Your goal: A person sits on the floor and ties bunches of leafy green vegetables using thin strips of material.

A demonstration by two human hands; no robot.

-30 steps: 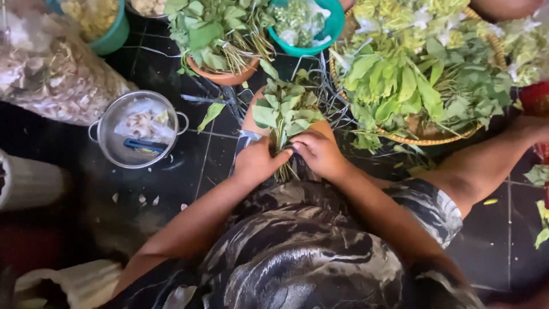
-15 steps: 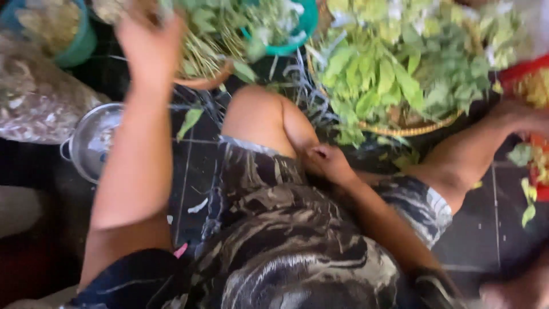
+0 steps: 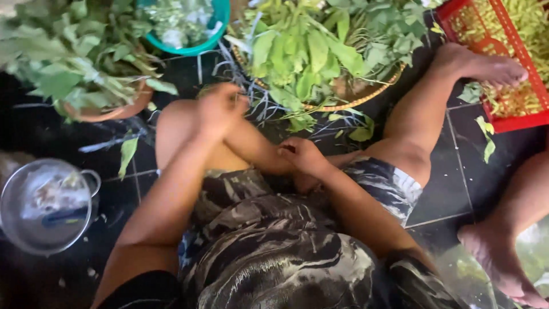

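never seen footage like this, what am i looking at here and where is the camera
The camera sits on a person's head and looks down, so you see their own arms and lap. They sit on a dark tiled floor. The left hand is raised above the knee, blurred, so I cannot tell whether it holds anything. The right hand rests curled near the lap. Around them lie a woven basket of green leaves, a teal plastic bowl, a brown bowl of leafy stems, a red plastic crate and a lidded metal pot. Another person's foot shows at lower right.
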